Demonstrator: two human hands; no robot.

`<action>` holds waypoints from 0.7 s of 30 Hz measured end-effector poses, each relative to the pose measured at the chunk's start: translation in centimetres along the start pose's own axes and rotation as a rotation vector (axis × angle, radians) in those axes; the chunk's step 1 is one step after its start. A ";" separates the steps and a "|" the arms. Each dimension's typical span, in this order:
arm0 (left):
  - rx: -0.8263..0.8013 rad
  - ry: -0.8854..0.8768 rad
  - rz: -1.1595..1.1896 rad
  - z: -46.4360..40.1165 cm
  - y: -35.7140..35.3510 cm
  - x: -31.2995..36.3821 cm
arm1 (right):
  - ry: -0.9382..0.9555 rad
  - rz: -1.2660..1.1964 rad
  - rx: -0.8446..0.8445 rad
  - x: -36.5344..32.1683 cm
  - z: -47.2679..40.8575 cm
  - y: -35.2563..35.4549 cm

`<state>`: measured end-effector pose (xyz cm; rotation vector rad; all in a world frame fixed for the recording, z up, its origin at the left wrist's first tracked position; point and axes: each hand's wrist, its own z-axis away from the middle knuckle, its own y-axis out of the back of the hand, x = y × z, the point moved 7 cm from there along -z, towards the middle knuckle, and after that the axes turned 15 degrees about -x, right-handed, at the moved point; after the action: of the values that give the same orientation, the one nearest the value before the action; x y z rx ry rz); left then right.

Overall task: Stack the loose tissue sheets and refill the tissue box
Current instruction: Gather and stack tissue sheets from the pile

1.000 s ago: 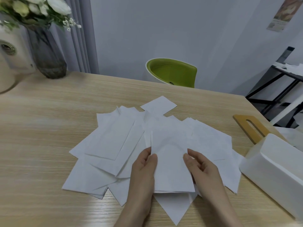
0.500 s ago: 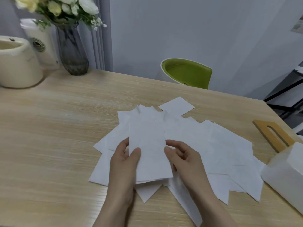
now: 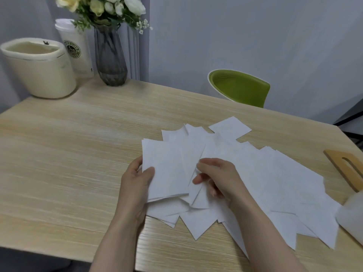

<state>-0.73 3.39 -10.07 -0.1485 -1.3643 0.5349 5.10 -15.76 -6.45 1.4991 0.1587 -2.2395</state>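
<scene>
Thin white tissue sheets (image 3: pixel 255 173) lie fanned mid-table — light, limp, easily creased. Left hand (image 3: pixel 137 181) pinches a small stack's left edge; right hand (image 3: pixel 218 177) pinches one sheet's corner beside it.

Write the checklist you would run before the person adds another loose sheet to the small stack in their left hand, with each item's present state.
1. Left hand grips the small stack, thumb on top: ok.
2. Right hand has a sheet pinched: cannot tell, fingers curled over the loose tissue sheets.
3. Stack edges squared: not ok, lower corners fan out.
4. All loose sheets gathered: not ok.
5. Tissue box within view: ok, at right edge.
6. Wooden slotted lid off the box: ok.
</scene>
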 end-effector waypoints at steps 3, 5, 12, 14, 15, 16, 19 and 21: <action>-0.014 -0.005 0.020 -0.1 0.2 -0.1 | 0.009 0.075 -0.005 -0.3 -0.9 -0.5; -0.019 -0.008 0.031 -0.1 0.3 0.0 | 0.035 0.190 0.028 -0.6 -1.5 -0.7; -0.017 -0.005 0.030 0.0 0.3 0.1 | 0.105 0.389 0.198 -0.8 -0.4 1.3; -0.023 -0.008 0.030 0.2 0.0 0.1 | 0.127 0.342 0.198 -0.6 0.6 2.5; -0.032 -0.009 0.035 0.3 -0.3 0.0 | 0.132 0.312 0.195 -0.4 1.1 3.2; -0.043 -0.010 0.043 0.5 -0.6 0.0 | 0.139 0.288 0.196 -0.3 1.6 3.8; -0.091 -0.004 0.061 0.7 -2.0 -0.4 | 0.194 0.259 0.268 -0.4 3.1 5.4; -0.115 0.006 0.052 0.8 -3.0 -0.9 | 0.237 0.238 0.349 -0.5 4.0 6.7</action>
<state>-0.80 0.21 -9.44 -0.2790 -1.3891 0.4993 4.61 -22.94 -3.41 1.8530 -0.3407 -1.9654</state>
